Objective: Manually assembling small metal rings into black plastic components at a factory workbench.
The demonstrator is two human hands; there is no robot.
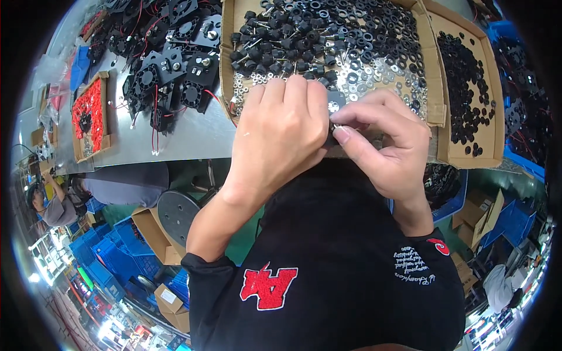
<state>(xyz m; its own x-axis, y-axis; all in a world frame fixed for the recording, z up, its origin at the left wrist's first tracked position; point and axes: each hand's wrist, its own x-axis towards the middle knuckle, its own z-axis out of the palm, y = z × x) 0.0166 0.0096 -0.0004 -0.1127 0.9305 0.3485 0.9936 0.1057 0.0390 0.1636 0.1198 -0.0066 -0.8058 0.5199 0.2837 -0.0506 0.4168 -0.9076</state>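
My left hand (281, 126) is closed, its back turned up and its fingers curled over the front edge of a cardboard tray of small parts. A dark plate with a round silver fitting (333, 106) shows beside its knuckles, mostly hidden under the hand. From the right, my right hand (389, 137) meets it, thumb and forefinger pinched at the plate's edge. Whatever small piece lies between those fingertips is too covered to name. Beyond my hands, the tray holds black knobs with metal studs (275, 44), black rings (398, 29) and silver washers and nuts (374, 76).
Black fan assemblies with red wires (146, 76) are heaped on the metal table at left, near a small box of red parts (89, 117). Another cardboard tray (468, 153) holds black round pieces at right. Blue crates (120, 251) and a round stool (177, 216) stand below.
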